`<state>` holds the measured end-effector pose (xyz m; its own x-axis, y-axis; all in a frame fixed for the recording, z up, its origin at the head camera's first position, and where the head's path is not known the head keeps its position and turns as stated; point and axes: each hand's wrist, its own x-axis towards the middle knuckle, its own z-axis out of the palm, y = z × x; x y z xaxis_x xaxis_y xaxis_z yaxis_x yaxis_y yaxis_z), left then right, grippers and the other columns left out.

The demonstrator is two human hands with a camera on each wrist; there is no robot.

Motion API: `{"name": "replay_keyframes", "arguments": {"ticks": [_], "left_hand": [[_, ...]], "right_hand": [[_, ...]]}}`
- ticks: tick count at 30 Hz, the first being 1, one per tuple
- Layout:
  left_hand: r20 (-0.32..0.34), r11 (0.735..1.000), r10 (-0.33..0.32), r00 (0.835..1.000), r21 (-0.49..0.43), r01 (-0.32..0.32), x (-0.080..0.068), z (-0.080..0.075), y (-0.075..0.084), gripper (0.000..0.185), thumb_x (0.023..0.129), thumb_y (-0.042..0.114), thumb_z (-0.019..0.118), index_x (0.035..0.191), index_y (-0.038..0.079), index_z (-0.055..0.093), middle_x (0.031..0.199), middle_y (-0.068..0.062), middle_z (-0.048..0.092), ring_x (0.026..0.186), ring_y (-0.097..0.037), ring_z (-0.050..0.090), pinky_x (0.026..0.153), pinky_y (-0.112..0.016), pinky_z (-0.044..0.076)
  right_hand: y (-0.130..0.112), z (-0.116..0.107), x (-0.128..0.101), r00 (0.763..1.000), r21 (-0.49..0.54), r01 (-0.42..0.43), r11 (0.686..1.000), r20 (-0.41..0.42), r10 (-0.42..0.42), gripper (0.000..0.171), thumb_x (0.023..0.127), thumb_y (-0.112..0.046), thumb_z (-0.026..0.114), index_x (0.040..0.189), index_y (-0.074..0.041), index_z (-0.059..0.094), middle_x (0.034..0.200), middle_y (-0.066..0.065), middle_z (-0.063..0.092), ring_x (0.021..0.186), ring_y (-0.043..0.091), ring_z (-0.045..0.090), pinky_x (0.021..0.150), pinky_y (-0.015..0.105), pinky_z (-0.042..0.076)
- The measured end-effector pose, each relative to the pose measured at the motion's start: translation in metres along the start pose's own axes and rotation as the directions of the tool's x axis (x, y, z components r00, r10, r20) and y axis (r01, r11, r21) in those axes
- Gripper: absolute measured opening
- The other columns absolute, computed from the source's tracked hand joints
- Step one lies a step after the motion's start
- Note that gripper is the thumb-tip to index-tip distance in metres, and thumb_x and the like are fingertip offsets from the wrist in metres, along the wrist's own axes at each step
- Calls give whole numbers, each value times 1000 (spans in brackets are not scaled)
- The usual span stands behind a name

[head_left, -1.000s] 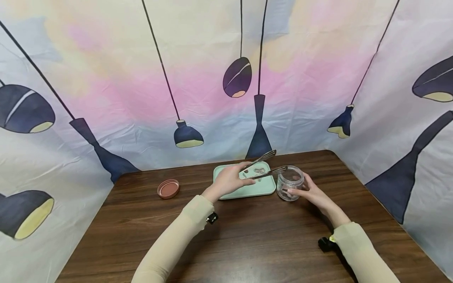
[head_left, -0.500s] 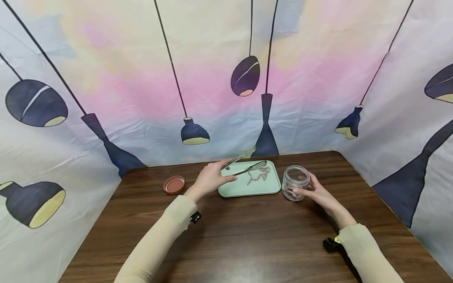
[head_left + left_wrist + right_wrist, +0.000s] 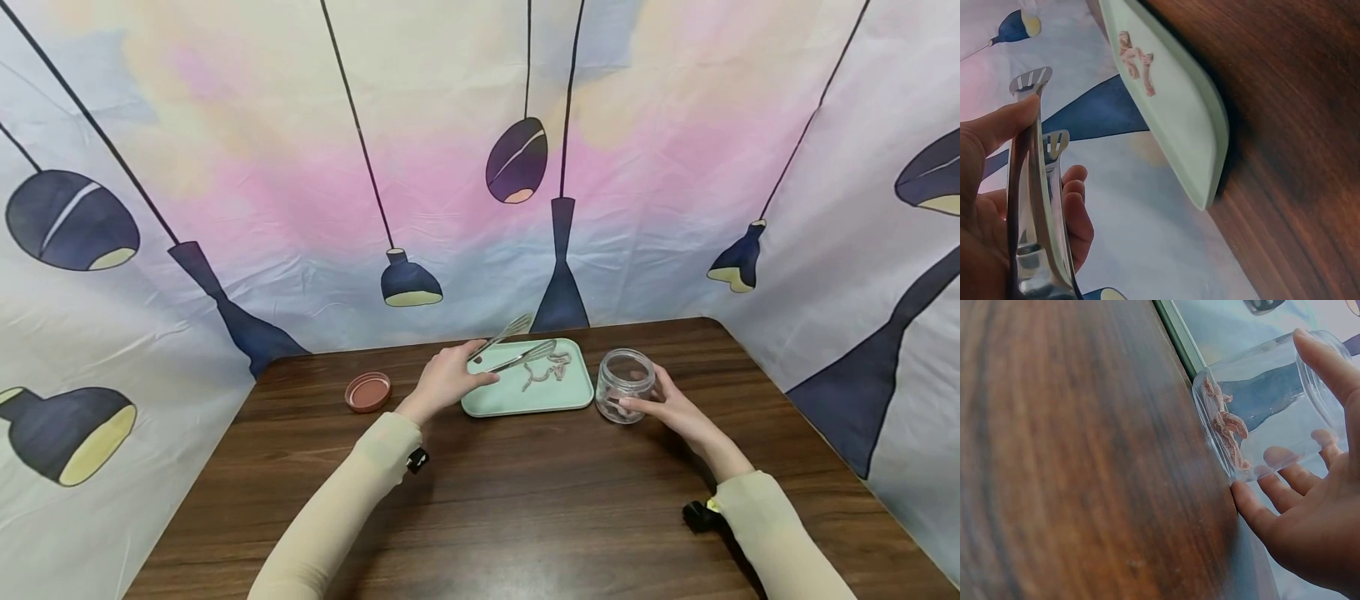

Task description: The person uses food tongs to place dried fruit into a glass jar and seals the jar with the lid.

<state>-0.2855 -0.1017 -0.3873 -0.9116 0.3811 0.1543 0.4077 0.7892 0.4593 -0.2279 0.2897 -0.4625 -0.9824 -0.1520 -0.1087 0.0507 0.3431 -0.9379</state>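
My left hand [image 3: 450, 379] grips metal tongs [image 3: 517, 360] with slotted ends, their arms spread apart over a pale green tray [image 3: 495, 404]. Nothing shows between the tong ends in the left wrist view. Thin pinkish-brown strips [image 3: 1137, 62] lie on the tray, towards its right side in the head view. At the tray's right, my right hand [image 3: 671, 412] holds an upright clear jar [image 3: 626, 375], thumb on the near side and fingers round the other. Several similar pinkish-brown pieces [image 3: 1229, 428] rest at the jar's bottom, and its mouth is uncovered.
A reddish-brown round lid [image 3: 368, 392] lies on the dark wood table [image 3: 540, 500], left of the tray. Behind the table's far edge hangs a cloth [image 3: 450, 167] printed with lamps. A small dark piece [image 3: 477, 359] sits at the tray's left end.
The left hand has drawn the tongs leftward, away from the jar's mouth to above the tray's left and middle. The right hand keeps its hold on the jar. The head view has shifted slightly.
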Motion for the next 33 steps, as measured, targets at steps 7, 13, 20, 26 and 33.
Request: {"name": "replay_keyframes", "arguments": {"ticks": [7,13,20,26,33], "left_hand": [[31,999,-19,999,31,18,9,16,-3,70,90,41,76,148,12,52,120,-12,69,100,-30,68,81,-49,54],[61,997,-37,997,73,32,13,27,-3,68,89,42,77,146,11,54,116,-11,71,96,-29,69,75,-47,55],[74,993,-43,996,113,35,15,33,-4,66,88,43,77,142,10,57,114,-10,72,96,-29,69,76,-48,55],[89,994,-53,995,102,43,14,36,-10,65,88,40,78,141,9,58,115,-12,72,97,-30,70,78,-49,55],[99,995,-72,993,72,65,12,35,-18,65,89,39,77,143,9,56,117,-14,71,102,-32,69,82,-50,54]], "right_hand": [[4,1,1,1000,-3,-13,1000,-6,13,104,93,-40,73,163,-20,-1,163,25,13,150,48,7,111,70,18],[4,3,1,1000,1,-13,1000,-11,13,103,93,-40,73,163,-19,1,163,25,14,150,48,7,112,69,17],[2,3,1,1000,1,-4,1000,-10,4,104,93,-39,73,163,-19,0,163,25,12,150,48,7,112,69,18],[0,2,2,1000,-2,-3,1000,-6,3,103,94,-35,73,163,-21,-2,164,26,8,149,50,5,111,70,18],[-1,2,1,1000,-8,-6,1000,-12,6,103,93,-36,73,163,-21,-1,164,25,9,150,50,5,111,70,17]]}}
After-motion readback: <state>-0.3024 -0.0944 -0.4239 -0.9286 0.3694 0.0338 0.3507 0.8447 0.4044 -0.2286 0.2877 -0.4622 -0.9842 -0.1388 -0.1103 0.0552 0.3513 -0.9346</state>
